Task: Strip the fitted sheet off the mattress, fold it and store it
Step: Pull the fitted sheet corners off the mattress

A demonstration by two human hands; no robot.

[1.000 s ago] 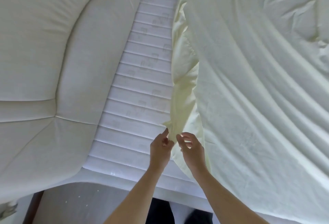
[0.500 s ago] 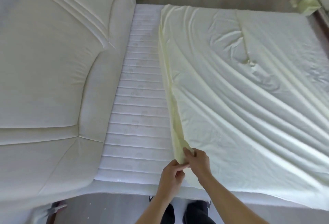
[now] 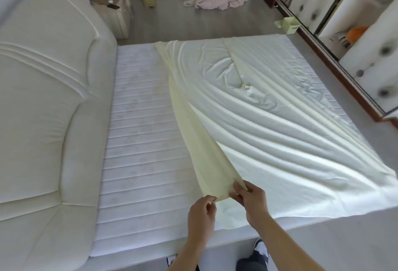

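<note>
Fingers (image 3: pixel 238 186) of both hands are pinched on the sheet (image 3: pixel 269 124) corner, which has been drawn lower toward the near mattress (image 3: pixel 140 141) edge, so the half-stripped sheet is judged ready for folding.

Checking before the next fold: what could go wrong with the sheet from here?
Both the left hand and right hand only pinch one corner of the fitted sheet, so it could slip free. The sheet is heavily wrinkled, so a fold now may come out uneven.
</note>
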